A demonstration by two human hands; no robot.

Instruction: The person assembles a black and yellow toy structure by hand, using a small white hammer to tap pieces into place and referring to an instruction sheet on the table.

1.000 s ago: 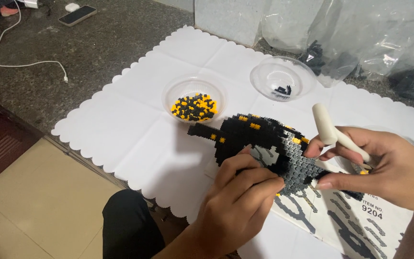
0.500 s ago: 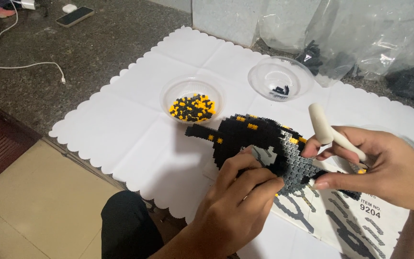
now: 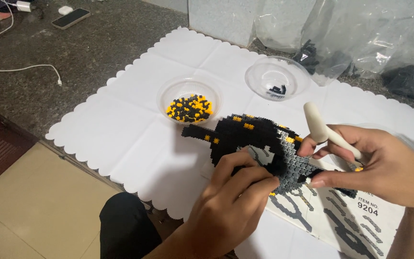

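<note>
Left hand (image 3: 231,201) fingers pinched on black block model (image 3: 259,144), frame centre. Right hand (image 3: 384,168) at 3 o'clock grips white tool (image 3: 322,129), steadies model. Bead bowl (image 3: 189,100) at 11.

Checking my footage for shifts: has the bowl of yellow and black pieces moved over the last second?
No. The bowl of yellow and black pieces sits on the same crease of the white scalloped mat; only the camera shifted slightly.

The black brick model (image 3: 252,139), flecked with yellow studs over a grey core, lay flat on the printed sheet; the cream tool (image 3: 329,134) sat angled above its right side.
</note>
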